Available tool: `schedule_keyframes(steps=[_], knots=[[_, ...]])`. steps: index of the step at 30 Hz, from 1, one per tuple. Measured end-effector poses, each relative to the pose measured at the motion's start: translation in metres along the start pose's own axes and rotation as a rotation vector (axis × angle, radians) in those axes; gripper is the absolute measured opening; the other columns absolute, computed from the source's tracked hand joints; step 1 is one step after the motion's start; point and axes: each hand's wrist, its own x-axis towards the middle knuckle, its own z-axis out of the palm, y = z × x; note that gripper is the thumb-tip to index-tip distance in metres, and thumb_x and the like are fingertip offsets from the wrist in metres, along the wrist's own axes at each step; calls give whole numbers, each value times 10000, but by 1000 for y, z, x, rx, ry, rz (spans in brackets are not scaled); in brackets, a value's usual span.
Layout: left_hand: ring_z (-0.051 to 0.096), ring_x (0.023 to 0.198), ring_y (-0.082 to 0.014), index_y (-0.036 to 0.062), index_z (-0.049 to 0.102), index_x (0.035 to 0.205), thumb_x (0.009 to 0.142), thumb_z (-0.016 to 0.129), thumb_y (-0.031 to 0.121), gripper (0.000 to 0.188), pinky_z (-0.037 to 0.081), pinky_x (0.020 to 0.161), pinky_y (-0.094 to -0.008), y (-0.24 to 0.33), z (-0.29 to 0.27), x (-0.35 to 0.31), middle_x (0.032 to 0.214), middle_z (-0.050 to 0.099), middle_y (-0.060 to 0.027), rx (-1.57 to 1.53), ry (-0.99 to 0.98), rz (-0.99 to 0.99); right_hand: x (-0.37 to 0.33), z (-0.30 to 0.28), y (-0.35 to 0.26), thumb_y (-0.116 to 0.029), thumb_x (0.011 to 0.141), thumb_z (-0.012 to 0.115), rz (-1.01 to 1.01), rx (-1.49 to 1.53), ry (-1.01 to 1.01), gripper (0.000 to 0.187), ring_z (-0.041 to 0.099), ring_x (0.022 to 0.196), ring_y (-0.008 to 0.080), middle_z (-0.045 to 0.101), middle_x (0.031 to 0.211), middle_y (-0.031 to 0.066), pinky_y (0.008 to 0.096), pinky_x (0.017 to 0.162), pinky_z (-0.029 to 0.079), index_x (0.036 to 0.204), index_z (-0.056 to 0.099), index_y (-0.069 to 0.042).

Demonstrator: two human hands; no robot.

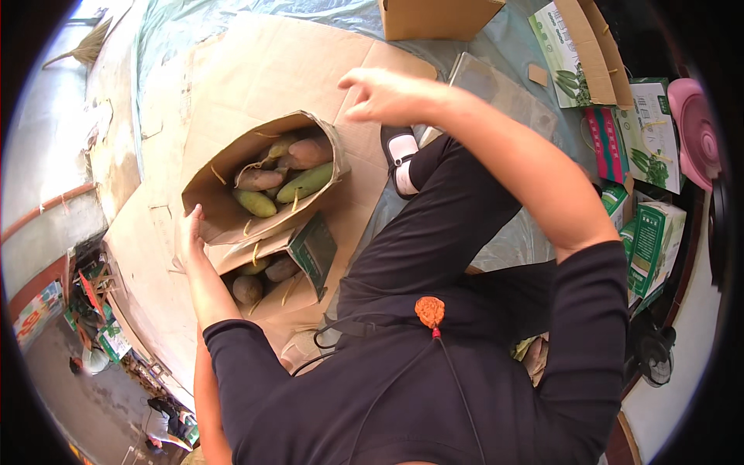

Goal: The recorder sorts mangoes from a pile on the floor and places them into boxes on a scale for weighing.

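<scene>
My left hand (191, 230) grips the lower left edge of an open cardboard box (213, 174), thumb over the rim and its other fingers mostly hidden. Inside lie several oblong fruits or vegetables, some green (306, 183) and some brownish pink (308, 153); their exact kind is unclear. Yellow cord loops hang at the box's rim. My right hand (373, 97) is raised beyond the box to the right, fingers partly bent and apart, holding nothing visible. Close to me, a second open box (314, 252) with a green side holds more rounded and oblong produce (248, 289).
Flattened cardboard (287, 58) lies under the boxes, over plastic sheeting (178, 31). Another carton (438, 17) stands at the far edge. Printed cartons (655, 240), a pink basin-like object (696, 132) and a black fan (652, 353) line the right. A broom (89, 46) lies far left.
</scene>
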Motion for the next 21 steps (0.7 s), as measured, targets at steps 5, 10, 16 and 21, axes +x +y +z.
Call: schedule_keyframes(steps=[5,10,16,21], knots=[[490,1179,-366,-14,469,1292,800,678,298,619,395,997,-405,72,62,-49,1254,533,-227,780,437,558,-87,-77,21,-283,835,634,31,313,323,477,601,963,176,647,1060,111,306,807,475,1231,553,-29],[504,1135,-335,144,593,1175,834,629,335,392,353,1001,-452,177,211,-140,1155,598,-134,878,21,1024,-196,-101,88,-275,872,600,249,360,642,417,590,908,110,645,1030,36,256,734,444,1230,556,-65],[485,1210,-281,207,558,1237,840,621,373,435,231,1057,-612,194,382,-181,1249,568,-83,1423,-320,889,-309,-58,173,-224,866,619,575,531,825,364,603,827,78,649,968,9,219,647,447,1192,572,-68],[491,1214,-293,148,601,1193,812,599,368,440,334,952,-631,119,400,-127,1211,605,-93,1828,-325,848,-355,-12,214,-213,836,670,779,652,863,392,608,797,86,648,928,37,229,639,473,1179,579,-47]])
